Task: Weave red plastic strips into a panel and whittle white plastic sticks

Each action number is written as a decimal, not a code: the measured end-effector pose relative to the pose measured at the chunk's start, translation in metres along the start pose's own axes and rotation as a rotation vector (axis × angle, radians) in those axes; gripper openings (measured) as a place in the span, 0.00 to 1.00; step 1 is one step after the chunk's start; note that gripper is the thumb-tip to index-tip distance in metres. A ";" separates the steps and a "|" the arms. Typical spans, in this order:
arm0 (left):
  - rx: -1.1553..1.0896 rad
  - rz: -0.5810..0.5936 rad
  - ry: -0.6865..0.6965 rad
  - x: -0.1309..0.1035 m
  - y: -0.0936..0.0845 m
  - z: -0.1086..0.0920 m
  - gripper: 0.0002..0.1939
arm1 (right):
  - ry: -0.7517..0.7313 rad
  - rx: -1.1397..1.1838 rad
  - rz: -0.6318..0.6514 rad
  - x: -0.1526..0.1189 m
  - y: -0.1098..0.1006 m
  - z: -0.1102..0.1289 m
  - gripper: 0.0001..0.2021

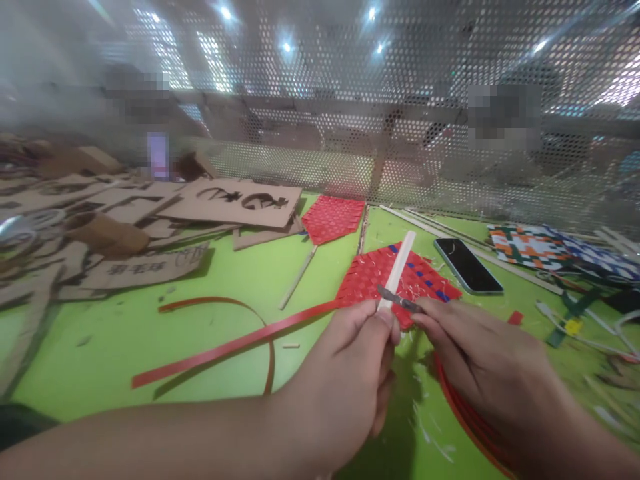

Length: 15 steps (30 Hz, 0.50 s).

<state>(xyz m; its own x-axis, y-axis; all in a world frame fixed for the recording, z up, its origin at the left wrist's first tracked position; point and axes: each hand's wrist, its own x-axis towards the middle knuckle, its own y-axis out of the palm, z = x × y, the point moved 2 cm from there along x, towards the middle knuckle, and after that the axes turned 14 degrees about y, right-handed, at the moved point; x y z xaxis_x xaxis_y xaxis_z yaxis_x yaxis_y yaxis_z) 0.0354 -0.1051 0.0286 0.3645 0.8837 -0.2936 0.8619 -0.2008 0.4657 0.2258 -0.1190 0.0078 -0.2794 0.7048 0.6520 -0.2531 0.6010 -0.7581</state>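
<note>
My left hand (pixel 357 373) is closed around the lower end of a pale, flat wooden strip (pixel 400 263), which points up and away from me. My right hand (pixel 480 360) grips a small dark knife (pixel 400 300), whose blade lies across the strip just above my left fingers. Beneath them on the table is a red woven piece (pixel 370 270) with a line of blue squares and pale shavings on it. A long red band (pixel 235 343) runs leftward from it, and more red band (pixel 465 407) curves under my right hand.
Cardboard sheets (pixel 235 200) and a brown cardboard tube (pixel 107 233) pile up at left. A smaller red woven fan (pixel 333 217) with a stick handle lies behind. At right are a phone (pixel 467 265) and an orange, green and white woven piece (pixel 527 245). A perforated screen (pixel 310 127) stands at the back.
</note>
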 end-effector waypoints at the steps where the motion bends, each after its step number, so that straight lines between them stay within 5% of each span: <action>1: -0.009 0.008 0.018 0.000 -0.001 0.000 0.16 | -0.001 -0.001 -0.014 0.000 0.000 -0.001 0.13; 8: -0.051 0.050 0.028 -0.002 -0.005 -0.009 0.16 | 0.034 -0.024 0.037 -0.008 -0.002 -0.019 0.14; 15: -0.006 -0.060 -0.135 -0.008 -0.001 -0.003 0.18 | 0.423 -0.079 -0.168 0.007 -0.027 -0.040 0.13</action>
<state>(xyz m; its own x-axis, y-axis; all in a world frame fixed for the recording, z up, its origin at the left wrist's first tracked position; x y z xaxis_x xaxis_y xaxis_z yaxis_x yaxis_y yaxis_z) 0.0305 -0.1109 0.0334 0.3567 0.8293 -0.4301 0.8816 -0.1465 0.4487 0.2681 -0.1155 0.0325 0.1656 0.6775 0.7166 -0.1870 0.7350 -0.6517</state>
